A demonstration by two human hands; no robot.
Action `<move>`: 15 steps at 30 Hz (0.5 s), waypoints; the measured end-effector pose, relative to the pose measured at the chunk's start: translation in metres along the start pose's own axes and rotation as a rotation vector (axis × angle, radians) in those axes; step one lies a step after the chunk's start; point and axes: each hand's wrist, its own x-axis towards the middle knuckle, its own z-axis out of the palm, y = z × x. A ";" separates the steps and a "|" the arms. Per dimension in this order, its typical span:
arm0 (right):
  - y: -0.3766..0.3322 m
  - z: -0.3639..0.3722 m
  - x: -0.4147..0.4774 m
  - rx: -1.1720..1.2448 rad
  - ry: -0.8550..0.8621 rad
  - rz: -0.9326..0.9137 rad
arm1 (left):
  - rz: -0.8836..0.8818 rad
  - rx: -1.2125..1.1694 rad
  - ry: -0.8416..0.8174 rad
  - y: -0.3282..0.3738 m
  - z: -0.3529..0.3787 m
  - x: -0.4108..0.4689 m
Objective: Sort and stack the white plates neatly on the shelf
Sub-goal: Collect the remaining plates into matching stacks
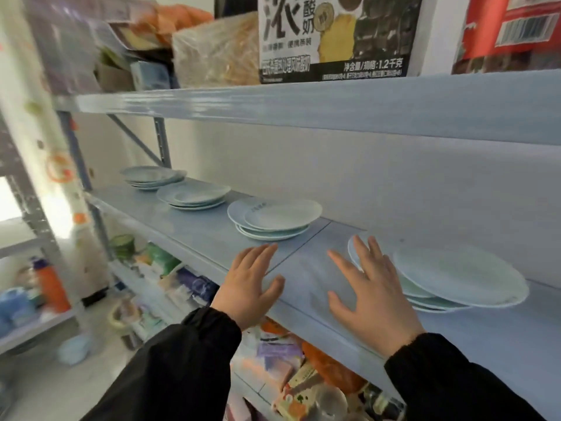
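Landmark: the seam [303, 244] across the shelf [197, 232] board; every place below is given from it.
Left hand [249, 284]: just left of the seam at the shelf's front edge, fingers straight and together, palm down, holding nothing.
Right hand [367, 290]: just right of the seam, fingers spread and straight, holding nothing. Its fingertips reach the left rim of the near stack [461, 278]; whether they touch it I cannot tell.
Near stack: right of the seam, untidy. The top plate sits shifted right and the lower plates poke out left.
Third stack [274, 218]: just left of the seam, toward the back. A smaller plate lies off-centre on a wider one.
Second stack [194, 194], far stack [151, 176]: well left of the seam, also uneven.
Step, as I judge it: reaching in to square up or gather the piles on either side of the seam.
Doing it well: take one pile with both hands, cupping opposite rims. Lift the plates rather than dragging them. Put wide plates at the bottom and small ones on top, with rims centred.
Risk: the near stack overhangs itself, so a one-sided push could slide its top plate off.
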 end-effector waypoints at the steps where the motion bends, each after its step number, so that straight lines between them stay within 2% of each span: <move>1: -0.009 0.003 0.004 0.014 -0.006 -0.027 | -0.026 0.012 0.024 -0.006 -0.009 -0.008; 8: -0.057 0.029 0.029 0.049 -0.062 -0.110 | -0.142 0.021 0.075 -0.056 -0.043 -0.029; 15: -0.083 0.060 0.073 0.057 -0.029 -0.007 | -0.119 -0.084 0.051 -0.124 -0.048 0.002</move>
